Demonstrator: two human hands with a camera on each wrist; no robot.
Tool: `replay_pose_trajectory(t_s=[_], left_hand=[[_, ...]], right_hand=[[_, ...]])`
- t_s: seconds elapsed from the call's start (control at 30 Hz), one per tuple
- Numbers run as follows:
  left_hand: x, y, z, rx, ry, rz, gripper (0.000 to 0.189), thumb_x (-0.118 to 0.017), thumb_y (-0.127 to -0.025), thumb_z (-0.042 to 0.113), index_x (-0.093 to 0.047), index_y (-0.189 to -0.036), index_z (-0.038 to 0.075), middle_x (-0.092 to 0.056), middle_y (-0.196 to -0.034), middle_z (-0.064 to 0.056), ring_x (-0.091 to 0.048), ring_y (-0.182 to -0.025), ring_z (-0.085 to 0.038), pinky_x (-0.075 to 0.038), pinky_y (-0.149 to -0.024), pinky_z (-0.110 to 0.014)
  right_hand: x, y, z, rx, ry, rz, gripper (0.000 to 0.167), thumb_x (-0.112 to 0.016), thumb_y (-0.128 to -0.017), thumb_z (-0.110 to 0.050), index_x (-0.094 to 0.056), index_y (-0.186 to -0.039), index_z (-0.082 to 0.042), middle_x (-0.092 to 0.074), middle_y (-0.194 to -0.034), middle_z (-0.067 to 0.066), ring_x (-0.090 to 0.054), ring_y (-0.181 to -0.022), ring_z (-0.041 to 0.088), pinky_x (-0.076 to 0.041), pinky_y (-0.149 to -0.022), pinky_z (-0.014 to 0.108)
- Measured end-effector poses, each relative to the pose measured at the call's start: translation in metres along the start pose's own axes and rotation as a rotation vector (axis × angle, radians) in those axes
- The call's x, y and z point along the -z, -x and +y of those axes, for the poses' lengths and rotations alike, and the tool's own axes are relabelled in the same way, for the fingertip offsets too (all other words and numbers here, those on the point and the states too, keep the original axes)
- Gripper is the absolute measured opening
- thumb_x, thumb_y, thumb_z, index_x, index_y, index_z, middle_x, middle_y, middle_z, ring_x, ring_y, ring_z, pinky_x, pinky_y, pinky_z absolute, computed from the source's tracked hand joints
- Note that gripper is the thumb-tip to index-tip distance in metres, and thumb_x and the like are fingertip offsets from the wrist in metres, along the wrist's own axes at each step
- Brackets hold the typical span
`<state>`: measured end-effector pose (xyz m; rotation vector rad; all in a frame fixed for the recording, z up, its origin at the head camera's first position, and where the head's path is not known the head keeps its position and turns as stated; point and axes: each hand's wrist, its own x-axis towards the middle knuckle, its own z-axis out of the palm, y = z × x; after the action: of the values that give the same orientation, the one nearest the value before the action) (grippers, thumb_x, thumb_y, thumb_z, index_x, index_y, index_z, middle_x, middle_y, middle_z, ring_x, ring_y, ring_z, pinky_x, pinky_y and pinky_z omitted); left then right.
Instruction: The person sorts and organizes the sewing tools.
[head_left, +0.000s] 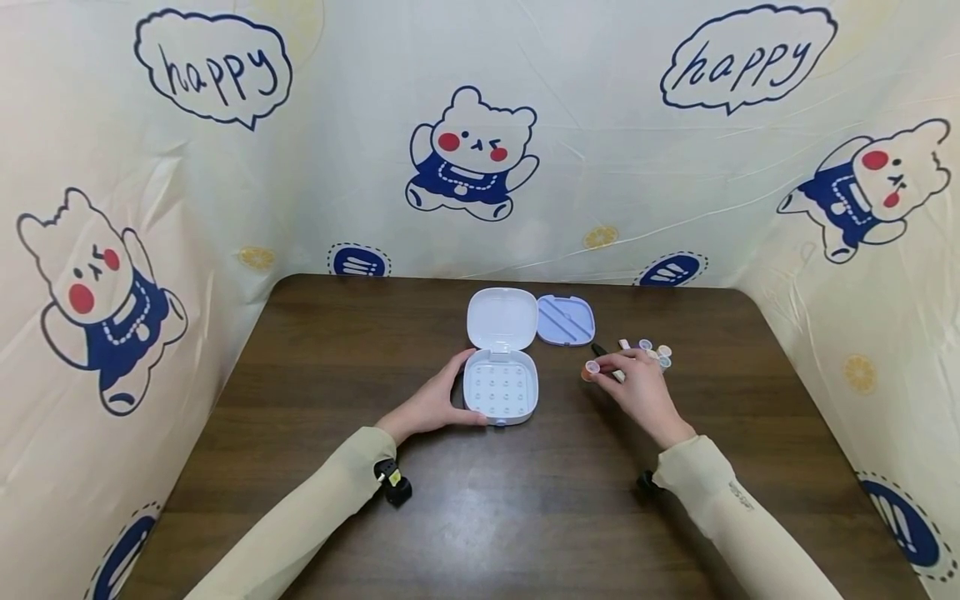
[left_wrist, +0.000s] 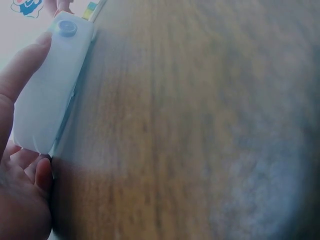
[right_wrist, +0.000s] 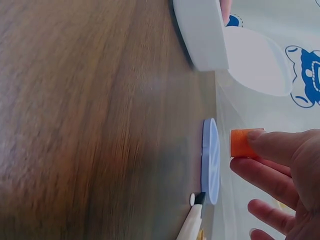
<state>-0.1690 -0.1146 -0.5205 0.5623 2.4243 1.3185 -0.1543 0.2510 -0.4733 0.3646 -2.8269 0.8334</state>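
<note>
A white box (head_left: pixel 517 417) with rows of small pegs inside stands with its lid (head_left: pixel 502 317) raised. My left hand (head_left: pixel 431 404) grips the box, thumb at the front and fingers along its left side; the round front catch (left_wrist: pixel 66 28) shows in the left wrist view. To the right of the box, my right hand (head_left: pixel 637 385) pinches an orange thread spool (right_wrist: pixel 240 143) between thumb and fingers, off the table. Several more spools (head_left: pixel 664 352) lie just beyond that hand, partly hidden by it.
A lilac divided tray (head_left: pixel 566 325) lies flat beside the lid. Near it is a slim white tool with a black end (right_wrist: pixel 192 220), its kind unclear. The brown wooden table (head_left: pixel 337 333) meets a printed cloth (head_left: pixel 570 150) at the back and sides.
</note>
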Motion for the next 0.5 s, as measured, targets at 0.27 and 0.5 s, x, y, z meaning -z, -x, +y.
replay_pose_trajectory(t_s=[0.27, 0.5], left_hand=[[0.000, 0.001, 0.001, 0.007, -0.002, -0.002, 0.122, -0.094, -0.075, 0.044, -0.017, -0.166, 0.019, -0.025, -0.170, -0.008, -0.026, -0.155, -0.027, -0.025, -0.124, -0.053], [0.000, 0.002, 0.001, 0.008, 0.002, 0.000, 0.122, -0.095, -0.075, 0.043, -0.017, -0.166, 0.020, -0.025, -0.170, -0.008, -0.026, -0.155, -0.026, -0.025, -0.124, -0.052]], right_hand=[[-0.003, -0.004, -0.007, 0.020, -0.012, -0.009, 0.023, -0.084, -0.089, -0.017, -0.080, -0.108, -0.004, -0.075, -0.104, 0.016, -0.058, -0.110, 0.040, -0.046, -0.090, 0.055], [-0.007, -0.010, -0.013, 0.030, -0.023, -0.034, 0.024, -0.084, -0.090, -0.018, -0.080, -0.110, -0.006, -0.076, -0.105, 0.013, -0.058, -0.109, 0.037, -0.043, -0.100, 0.057]])
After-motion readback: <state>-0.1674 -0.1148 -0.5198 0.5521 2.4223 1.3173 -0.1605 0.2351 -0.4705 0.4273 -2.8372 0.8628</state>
